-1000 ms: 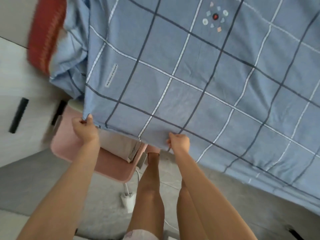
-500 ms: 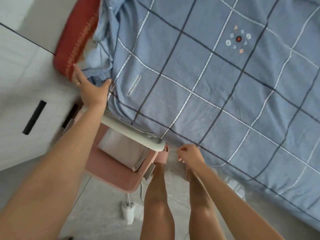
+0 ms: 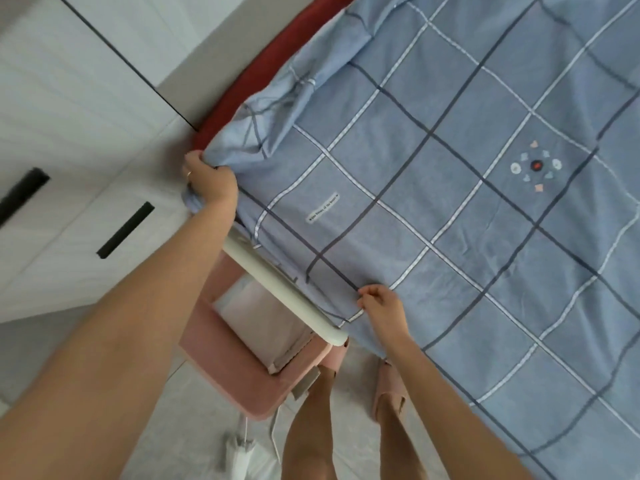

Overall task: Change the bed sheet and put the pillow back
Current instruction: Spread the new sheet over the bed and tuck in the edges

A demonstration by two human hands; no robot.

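Note:
A blue checked bed sheet (image 3: 450, 209) with dark and white lines covers the bed across the right of the view. Its corner is bunched at the left, over a red mattress edge (image 3: 256, 77). My left hand (image 3: 209, 180) grips that bunched corner beside the red edge. My right hand (image 3: 379, 301) pinches the sheet's near edge, just above the white bed rail (image 3: 280, 285). No pillow is in view.
A pink stool (image 3: 225, 362) with folded pale cloth (image 3: 263, 323) stands against the bed by my legs. White cabinet doors (image 3: 69, 133) with black handles fill the left. A white plug and cable (image 3: 239, 452) lie on the grey floor.
My left hand went from the sheet's near edge up to the bed corner and now grips the bunched fabric. My right hand stays pinching the near edge. The view shifted left.

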